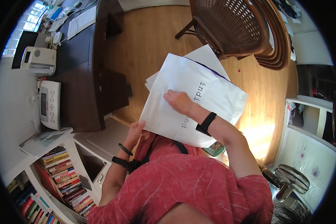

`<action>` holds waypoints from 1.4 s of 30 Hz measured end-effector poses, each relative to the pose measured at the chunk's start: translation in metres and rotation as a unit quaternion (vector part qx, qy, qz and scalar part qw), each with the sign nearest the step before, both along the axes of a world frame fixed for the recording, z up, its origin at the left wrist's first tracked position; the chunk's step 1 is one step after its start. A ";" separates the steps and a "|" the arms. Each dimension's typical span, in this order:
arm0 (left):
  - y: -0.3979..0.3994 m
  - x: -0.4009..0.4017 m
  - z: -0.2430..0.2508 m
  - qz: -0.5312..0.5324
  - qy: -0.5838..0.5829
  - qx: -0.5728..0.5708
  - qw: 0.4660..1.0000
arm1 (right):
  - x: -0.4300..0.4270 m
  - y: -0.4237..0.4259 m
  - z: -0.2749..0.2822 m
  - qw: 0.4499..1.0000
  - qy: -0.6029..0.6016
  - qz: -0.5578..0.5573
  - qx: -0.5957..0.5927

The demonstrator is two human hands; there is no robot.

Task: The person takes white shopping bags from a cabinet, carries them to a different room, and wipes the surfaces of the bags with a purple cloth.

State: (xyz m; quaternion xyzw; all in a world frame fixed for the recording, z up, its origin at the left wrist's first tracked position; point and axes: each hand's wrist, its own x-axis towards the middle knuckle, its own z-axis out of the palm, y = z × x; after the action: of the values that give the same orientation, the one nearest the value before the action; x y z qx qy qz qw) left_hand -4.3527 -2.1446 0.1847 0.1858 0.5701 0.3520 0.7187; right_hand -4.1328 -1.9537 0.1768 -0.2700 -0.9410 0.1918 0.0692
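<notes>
A large white bag [168, 112] with dark printed lettering lies tilted in front of my body, over my lap. My left hand [135, 133] holds its lower left corner between thumb and fingers. On the bag's face rests my right hand [178, 101], its fingers curled against the surface; whether they pinch it is unclear. Behind the bag's far edge, a white sheet or flat packet [205, 57] sticks out, with another pale corner at the left. A dark purple line runs along the bag's far edge.
A dark wooden desk [75, 103] stands at left with a keypad device [49, 105] and a white machine [42, 60]. A woven rattan chair [229, 25] is ahead. Bookshelves [64, 179] fill the lower left; a small fan [292, 179] stands at lower right, near a white cabinet [308, 154].
</notes>
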 end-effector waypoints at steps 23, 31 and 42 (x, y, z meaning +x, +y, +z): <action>0.003 0.015 -0.002 0.032 0.052 0.019 0.998 | -0.047 0.105 0.003 0.983 0.087 -0.150 -0.065; 0.000 0.021 -0.008 0.040 0.071 0.058 0.995 | -0.034 0.160 0.005 0.974 -0.174 -0.128 0.072; 0.004 0.022 -0.002 -0.004 0.132 0.007 0.991 | -0.051 0.129 -0.025 0.989 -0.127 -0.063 0.040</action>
State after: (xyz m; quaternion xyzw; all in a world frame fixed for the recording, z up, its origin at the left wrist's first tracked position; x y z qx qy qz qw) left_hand -4.3311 -2.1410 0.1825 0.2377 0.6567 0.3260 0.6372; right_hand -4.1837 -1.8250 0.1520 -0.3476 -0.9303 0.1138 -0.0278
